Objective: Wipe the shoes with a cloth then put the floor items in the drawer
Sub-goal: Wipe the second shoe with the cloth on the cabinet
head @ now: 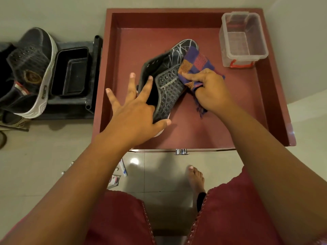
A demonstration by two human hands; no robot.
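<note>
— Fingers on the left hand [134,112]?
— Splayed wide, thumb hooked under the heel of the shoe [166,80], propping it tilted above the open drawer [104,71].
— And the right hand [210,89]?
— Curled, pinching the checked cloth [194,64] against the shoe's side. Wiping is in hand, I'd say — next it likely needs turning to reach the unwiped side.
</note>
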